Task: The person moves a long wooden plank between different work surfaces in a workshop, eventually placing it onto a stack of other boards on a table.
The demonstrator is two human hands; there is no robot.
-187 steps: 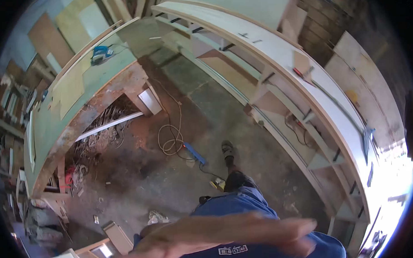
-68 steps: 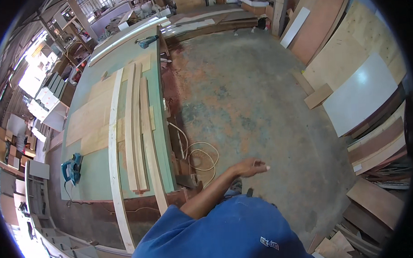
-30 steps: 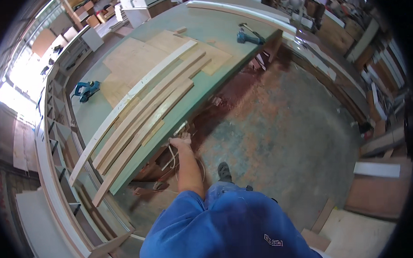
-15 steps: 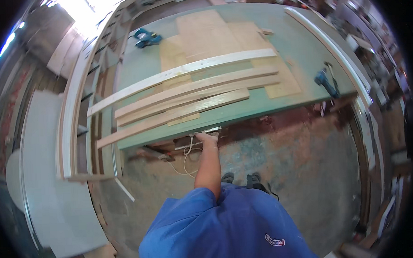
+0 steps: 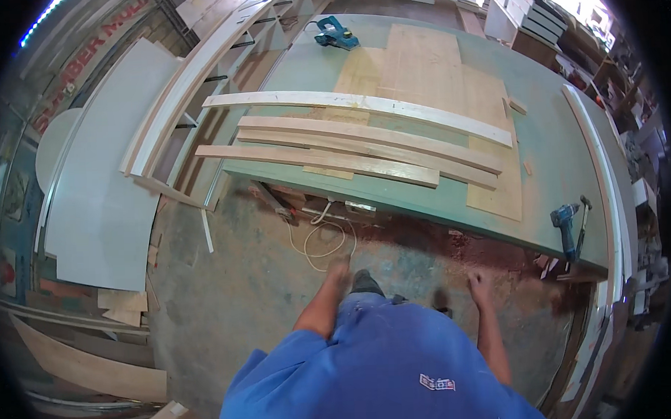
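Note:
My left hand [image 5: 339, 268] hangs low in front of my body, apart from the table; its fingers are blurred. The pale cord [image 5: 315, 248] lies looped on the floor close beyond it. Above the cord, a small light-coloured box [image 5: 360, 207] sits under the table's front edge. To the right, my right hand [image 5: 481, 283] is loosely closed over the floor, with nothing visible in it. On the green table [image 5: 275, 176] are several long wooden strips [image 5: 370, 139], well beyond both hands.
A blue power planer [image 5: 335, 34] rests at the far side of the table. A blue cordless drill [image 5: 565, 227] and a hammer [image 5: 584, 219] lie near its right corner. Wooden sheets [image 5: 419, 62] lie behind the strips. A long frame [image 5: 191, 104] and a pale panel [image 5: 105, 180] stand left.
My left hand has drawn back from the box under the table edge and lowered toward me. My right hand has come into view. The whole view has turned and shifted.

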